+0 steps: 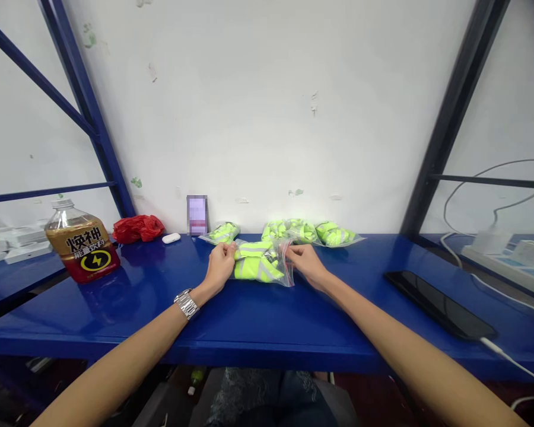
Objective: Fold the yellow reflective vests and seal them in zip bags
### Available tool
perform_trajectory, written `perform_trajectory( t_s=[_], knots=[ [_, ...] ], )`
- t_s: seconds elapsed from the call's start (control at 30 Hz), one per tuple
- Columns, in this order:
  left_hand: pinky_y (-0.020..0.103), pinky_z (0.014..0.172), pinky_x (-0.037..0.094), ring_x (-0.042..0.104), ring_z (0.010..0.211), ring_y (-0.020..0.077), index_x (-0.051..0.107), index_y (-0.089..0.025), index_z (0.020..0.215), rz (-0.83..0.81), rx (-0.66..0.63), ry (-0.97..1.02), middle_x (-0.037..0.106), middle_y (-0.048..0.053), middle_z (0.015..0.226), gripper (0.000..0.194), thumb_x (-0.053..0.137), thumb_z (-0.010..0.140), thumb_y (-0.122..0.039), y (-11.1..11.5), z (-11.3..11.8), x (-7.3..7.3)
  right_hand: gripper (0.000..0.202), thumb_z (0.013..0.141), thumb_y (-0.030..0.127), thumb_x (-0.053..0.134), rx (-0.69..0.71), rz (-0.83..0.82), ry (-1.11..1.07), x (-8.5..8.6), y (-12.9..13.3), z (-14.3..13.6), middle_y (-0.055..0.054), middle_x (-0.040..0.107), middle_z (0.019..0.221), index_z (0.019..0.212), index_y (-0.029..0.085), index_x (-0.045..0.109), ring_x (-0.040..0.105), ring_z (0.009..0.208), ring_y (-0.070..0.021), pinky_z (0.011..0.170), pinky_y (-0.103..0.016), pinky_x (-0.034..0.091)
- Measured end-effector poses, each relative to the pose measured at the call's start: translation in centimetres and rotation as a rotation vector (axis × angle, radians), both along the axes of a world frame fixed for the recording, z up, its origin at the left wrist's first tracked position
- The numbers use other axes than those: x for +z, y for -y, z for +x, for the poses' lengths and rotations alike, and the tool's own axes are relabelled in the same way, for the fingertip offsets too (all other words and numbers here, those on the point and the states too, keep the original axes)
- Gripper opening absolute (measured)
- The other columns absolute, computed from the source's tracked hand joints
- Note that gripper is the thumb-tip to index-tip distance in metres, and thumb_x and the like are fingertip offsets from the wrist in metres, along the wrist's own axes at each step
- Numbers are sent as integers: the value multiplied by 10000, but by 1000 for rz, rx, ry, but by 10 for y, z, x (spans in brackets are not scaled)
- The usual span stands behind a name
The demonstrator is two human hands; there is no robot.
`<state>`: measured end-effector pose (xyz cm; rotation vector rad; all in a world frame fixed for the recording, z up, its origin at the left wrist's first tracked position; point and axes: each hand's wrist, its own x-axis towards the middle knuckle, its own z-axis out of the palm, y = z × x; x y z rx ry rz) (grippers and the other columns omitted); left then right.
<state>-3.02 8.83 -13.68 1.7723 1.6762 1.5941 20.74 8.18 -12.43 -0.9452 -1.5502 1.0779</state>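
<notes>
Between my hands is a clear zip bag (258,270) with a folded neon-yellow garment with silvery reflective strips inside, held just over the blue table (231,317). My left hand (221,262), with a metal watch on the wrist, pinches the bag's left end. At the other end, my right hand (309,264) has its fingers closed on the edge with the red zip line. Behind it lie more such bags: one bag (223,233) on the left, and a bag (336,234) at the right end of a cluster by the wall.
A large drink bottle (83,243) stands at left, near a red plastic bag (137,228), a white earphone case (171,238) and an upright phone (197,214). At right lie a black phone (440,303) on a cable and a white power strip (511,261). Blue frame posts rise both sides.
</notes>
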Motion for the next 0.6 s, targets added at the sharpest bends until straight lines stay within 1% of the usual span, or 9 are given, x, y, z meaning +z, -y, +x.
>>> perform_trajectory(
  t_s=[0.07,0.1,0.17,0.23,0.3,0.47,0.53,0.6],
  knots=[
    [233,516,273,386,540,120,443,-191,663,16,23,-11,415,-47,558,355,467,856,-489,2,1,4,451,690,584,667,139,-65,21,0,3,-3,-29,611,665,692,133,669,516,631,-143,602,-273,414],
    [234,515,271,387,534,120,433,-194,661,23,29,-27,410,-50,551,353,468,858,-485,4,1,6,453,684,580,680,184,-89,36,0,4,-4,-35,632,703,740,131,688,528,655,-147,618,-274,418],
    [237,518,270,398,532,123,420,-199,664,37,45,-68,410,-51,546,343,462,869,-470,9,4,11,469,678,582,693,219,-114,42,0,5,-5,-47,661,764,812,132,706,554,709,-161,655,-280,429],
    [239,522,269,407,529,125,407,-202,665,52,58,-112,413,-50,545,333,449,882,-452,14,8,15,491,668,598,697,194,-134,26,1,5,-5,-57,671,772,809,128,709,571,736,-173,671,-284,435],
    [241,525,266,412,523,124,390,-205,664,82,54,-160,413,-50,546,326,442,892,-432,20,12,17,497,641,602,717,149,-158,23,4,6,-5,-66,674,759,768,122,707,577,728,-176,651,-275,431],
    [243,526,255,392,482,119,358,-213,674,155,-17,-237,368,-62,519,321,414,921,-409,26,22,15,468,591,570,763,98,-224,7,6,8,-6,-60,652,704,685,123,662,542,650,-155,563,-255,389],
    [244,528,262,406,485,124,361,-214,680,166,-42,-258,380,-58,525,316,393,932,-402,26,23,14,444,573,541,779,76,-205,13,4,5,-5,-36,614,648,632,130,623,510,621,-141,551,-252,369],
    [245,536,279,437,498,132,375,-215,691,168,-42,-266,418,-48,537,305,371,941,-388,24,22,15,423,570,511,778,39,-158,36,3,0,-2,-7,559,589,569,141,574,466,597,-123,546,-247,346]
  ],
)
